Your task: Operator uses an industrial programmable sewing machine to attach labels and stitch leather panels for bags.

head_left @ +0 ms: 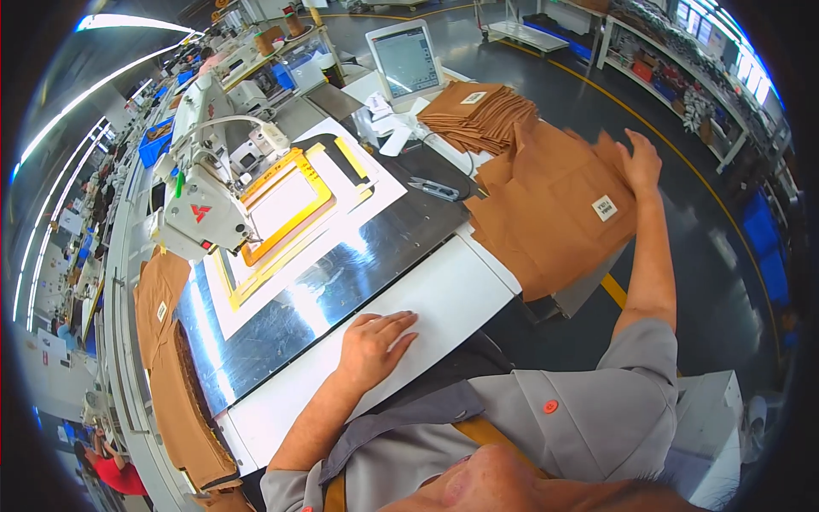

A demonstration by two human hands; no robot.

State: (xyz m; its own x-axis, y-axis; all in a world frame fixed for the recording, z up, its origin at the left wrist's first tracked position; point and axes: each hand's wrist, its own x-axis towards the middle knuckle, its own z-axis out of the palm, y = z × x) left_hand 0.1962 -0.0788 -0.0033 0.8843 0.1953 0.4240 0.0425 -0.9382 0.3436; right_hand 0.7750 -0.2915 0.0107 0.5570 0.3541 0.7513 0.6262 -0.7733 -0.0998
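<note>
Touching right hand [641, 165] — brown cloth [550, 205], seemingly.

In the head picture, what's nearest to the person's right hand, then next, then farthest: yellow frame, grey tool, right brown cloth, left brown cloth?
From the right hand:
1. Right brown cloth: right at the hand.
2. Grey tool: left of that cloth, on the dark surface.
3. Yellow frame: farther left, beside the machine.
4. Left brown cloth: far left side.

Nearby, two hands [365, 352] [643, 162], three labelled brown cloths [559, 200], one sewing machine [200, 205], one screen [408, 64] and one cutter [435, 189] are seen.
</note>
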